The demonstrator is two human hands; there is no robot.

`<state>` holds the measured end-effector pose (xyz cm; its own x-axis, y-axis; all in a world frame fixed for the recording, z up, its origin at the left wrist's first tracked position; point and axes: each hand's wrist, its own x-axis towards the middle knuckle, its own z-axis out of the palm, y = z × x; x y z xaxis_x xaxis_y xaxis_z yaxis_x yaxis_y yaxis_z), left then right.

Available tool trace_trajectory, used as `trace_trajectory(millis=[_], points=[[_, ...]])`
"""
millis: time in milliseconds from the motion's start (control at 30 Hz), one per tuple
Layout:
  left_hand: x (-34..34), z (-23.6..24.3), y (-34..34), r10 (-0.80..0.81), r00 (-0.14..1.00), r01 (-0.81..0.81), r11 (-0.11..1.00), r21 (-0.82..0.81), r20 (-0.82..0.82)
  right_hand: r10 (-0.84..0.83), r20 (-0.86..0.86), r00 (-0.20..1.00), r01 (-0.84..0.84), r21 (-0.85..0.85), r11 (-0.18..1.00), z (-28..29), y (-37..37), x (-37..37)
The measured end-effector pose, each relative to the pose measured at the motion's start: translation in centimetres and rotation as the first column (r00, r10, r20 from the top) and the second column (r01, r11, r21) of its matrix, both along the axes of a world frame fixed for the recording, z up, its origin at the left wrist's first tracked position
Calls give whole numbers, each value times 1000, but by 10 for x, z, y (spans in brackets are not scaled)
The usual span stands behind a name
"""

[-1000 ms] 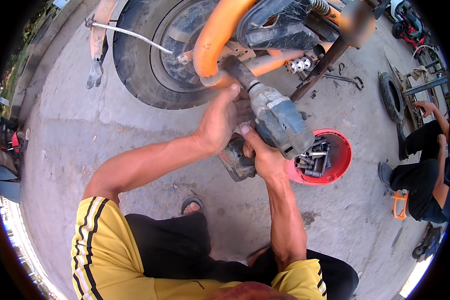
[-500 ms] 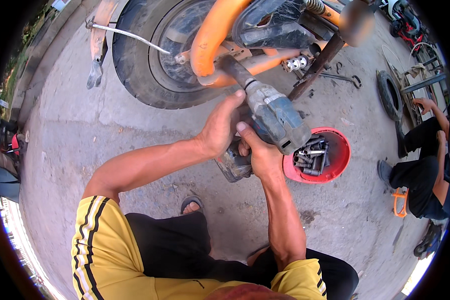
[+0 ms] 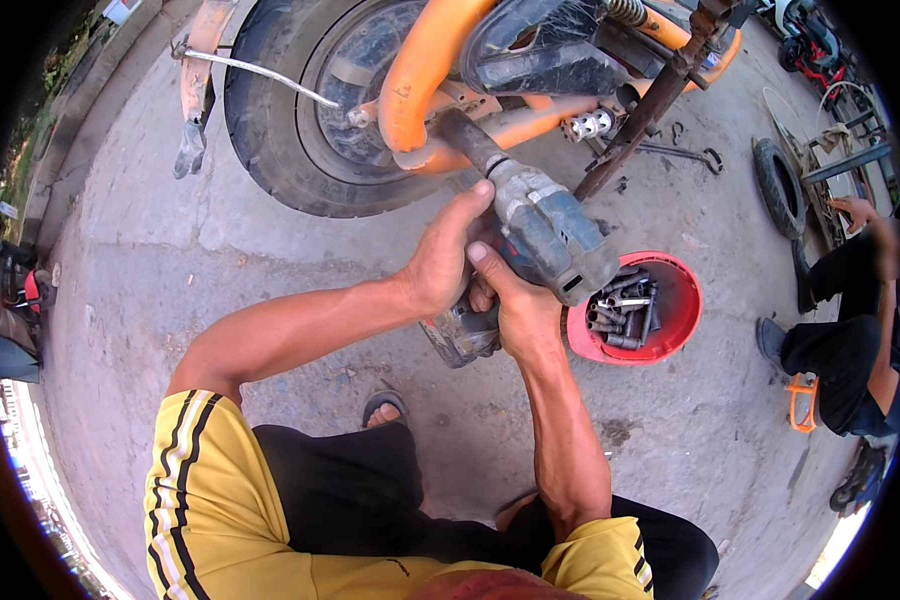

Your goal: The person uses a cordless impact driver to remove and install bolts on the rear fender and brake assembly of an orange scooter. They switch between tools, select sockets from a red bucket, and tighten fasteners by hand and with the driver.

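A blue-grey cordless impact wrench is held up in both my hands, with a long dark socket on its nose. The socket's far end meets the orange frame beside the rear wheel; what it sits on there is hidden. My right hand is closed around the handle, above the battery base. My left hand grips the tool from its left side, thumb stretched along the body near the nose, its other fingers mostly hidden.
A red helmet-shaped bowl full of dark sockets stands right of the wrench. A rusty prop leans by the orange frame, with a long-handled wrench on the ground. A loose tyre and a seated person are at the right.
The battery base has shifted slightly left and down as the wrench turns a little in my hands. The socket stays against the frame. At the right, the seated person has shifted slightly.
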<state>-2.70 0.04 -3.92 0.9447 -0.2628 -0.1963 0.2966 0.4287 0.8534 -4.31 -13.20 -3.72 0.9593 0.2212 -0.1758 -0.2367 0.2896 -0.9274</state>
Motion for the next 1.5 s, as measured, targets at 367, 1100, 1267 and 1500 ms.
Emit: trace_trajectory(millis=[367, 1100, 1267, 1500], points=[[-5, 7, 3, -98, 995, 99, 995, 21, -6, 17, 12, 1000, -17, -20, 1000, -2, -7, 0], [-4, -18, -3, 240, 971, -240, 960, -145, -20, -110, 286, 952, 97, 60, 993, -20, -8, 1], [0, -15, -2, 251, 968, -248, 958, -142, 0, -127, 338, 932, 123, 35, 992, -21, 1, 5], [3, 11, -11, 141, 983, -139, 990, -29, 119, 7, 60, 998, -5, -43, 999, -16, 3, 6]])
